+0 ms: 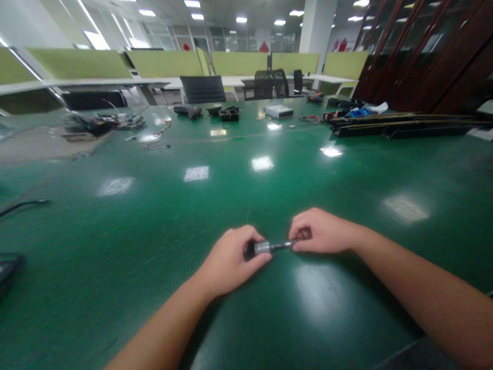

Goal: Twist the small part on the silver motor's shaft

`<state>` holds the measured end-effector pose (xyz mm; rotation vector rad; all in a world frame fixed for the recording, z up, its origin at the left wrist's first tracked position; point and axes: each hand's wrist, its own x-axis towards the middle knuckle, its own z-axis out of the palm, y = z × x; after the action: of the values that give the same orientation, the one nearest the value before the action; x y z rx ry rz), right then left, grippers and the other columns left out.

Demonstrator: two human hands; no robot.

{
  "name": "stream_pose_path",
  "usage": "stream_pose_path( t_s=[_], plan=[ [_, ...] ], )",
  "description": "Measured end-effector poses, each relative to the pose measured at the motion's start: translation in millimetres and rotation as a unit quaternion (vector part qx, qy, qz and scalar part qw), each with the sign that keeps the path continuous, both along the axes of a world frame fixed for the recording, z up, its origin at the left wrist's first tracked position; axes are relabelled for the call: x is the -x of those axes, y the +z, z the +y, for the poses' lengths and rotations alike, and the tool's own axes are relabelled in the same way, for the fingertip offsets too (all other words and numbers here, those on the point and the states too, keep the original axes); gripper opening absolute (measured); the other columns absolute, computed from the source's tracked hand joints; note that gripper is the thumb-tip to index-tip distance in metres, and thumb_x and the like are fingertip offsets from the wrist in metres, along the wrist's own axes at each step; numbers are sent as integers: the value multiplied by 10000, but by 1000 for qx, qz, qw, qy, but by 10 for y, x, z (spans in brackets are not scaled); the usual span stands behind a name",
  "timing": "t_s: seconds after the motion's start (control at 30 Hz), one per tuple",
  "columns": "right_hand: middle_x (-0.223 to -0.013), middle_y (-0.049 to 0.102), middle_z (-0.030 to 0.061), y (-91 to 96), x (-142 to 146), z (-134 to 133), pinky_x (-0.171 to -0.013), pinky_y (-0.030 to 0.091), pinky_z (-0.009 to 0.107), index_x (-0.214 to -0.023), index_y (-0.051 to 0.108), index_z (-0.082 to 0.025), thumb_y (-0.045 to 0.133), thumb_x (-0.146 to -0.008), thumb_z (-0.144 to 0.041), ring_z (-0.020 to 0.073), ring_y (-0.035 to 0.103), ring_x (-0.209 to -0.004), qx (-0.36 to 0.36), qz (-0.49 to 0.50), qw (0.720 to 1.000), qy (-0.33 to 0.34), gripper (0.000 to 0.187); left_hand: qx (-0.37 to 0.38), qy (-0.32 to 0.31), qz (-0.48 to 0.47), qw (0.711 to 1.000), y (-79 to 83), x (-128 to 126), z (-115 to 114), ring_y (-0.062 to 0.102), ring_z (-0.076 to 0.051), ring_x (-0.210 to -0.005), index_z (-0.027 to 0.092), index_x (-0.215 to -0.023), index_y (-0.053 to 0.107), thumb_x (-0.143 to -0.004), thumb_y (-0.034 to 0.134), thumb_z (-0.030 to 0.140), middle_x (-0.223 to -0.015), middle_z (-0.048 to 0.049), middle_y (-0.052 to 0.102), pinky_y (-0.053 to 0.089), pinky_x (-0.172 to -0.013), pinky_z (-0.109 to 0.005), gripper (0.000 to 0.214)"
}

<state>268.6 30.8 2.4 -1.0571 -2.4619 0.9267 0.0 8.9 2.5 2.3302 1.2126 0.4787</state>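
Observation:
A screwdriver (263, 247) with a dark handle end, a silver collar and a thin metal shaft lies across the space between my hands, low over the green table (231, 205). My left hand (234, 259) is closed round the handle end, thumb and fingers at the silver collar. At the other end, my right hand (314, 231) pinches the tip of the shaft between thumb and fingers. The fingertips there hide the tip, and whether a separate small bit sits in them I cannot tell.
Along the far side lie a white box (279, 111), dark tools (188, 111), a heap of parts and wires (103, 124) and long black strips (400, 125). A black object (10, 270) is at the left edge. Chairs (203, 89) stand beyond.

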Motion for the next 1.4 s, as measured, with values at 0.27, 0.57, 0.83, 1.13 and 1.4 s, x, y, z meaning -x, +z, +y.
stream_pose_path(
  t_s=[0.27,0.57,0.83,1.13,1.4],
  plan=[
    [-789,671,9,-26,61,-33,-647,448,247,-904,756,-179,752,-795,-244,128,599,-703,-22,6,1000,-2,126,-1,0,-4,1000,-2,-27,19,601,-193,-747,221,-915,670,-841,702,398,-847,-9,695,424,-695,-313,195],
    [-816,665,7,-39,63,-44,-670,452,248,-921,745,-178,743,-780,-191,129,596,-729,-29,3,1000,-2,141,1,-1,2,1000,-14,-30,28,596,-191,-742,222,-927,672,-846,697,406,-837,-8,683,416,-690,-309,203],
    [-867,686,31,-13,83,-61,-722,457,269,-924,739,-173,712,-820,-202,152,618,-789,-52,-11,999,3,110,6,3,1,1000,1,-40,20,594,-192,-747,220,-928,671,-843,702,395,-840,-5,681,412,-695,-313,196],
    [-879,698,44,-100,169,-76,-752,451,282,-962,761,-174,698,-854,-206,166,621,-820,-96,16,995,-5,129,1,2,-1,1000,-7,-72,32,592,-189,-737,212,-915,666,-840,704,377,-825,-2,675,403,-700,-314,185],
    [-880,710,31,-108,206,-89,-769,465,288,-1051,744,-180,756,-799,-227,164,629,-804,-89,29,995,-19,257,0,2,-5,1000,-27,-80,40,594,-192,-737,219,-920,674,-835,710,374,-824,-1,677,397,-698,-311,181]
  ],
)
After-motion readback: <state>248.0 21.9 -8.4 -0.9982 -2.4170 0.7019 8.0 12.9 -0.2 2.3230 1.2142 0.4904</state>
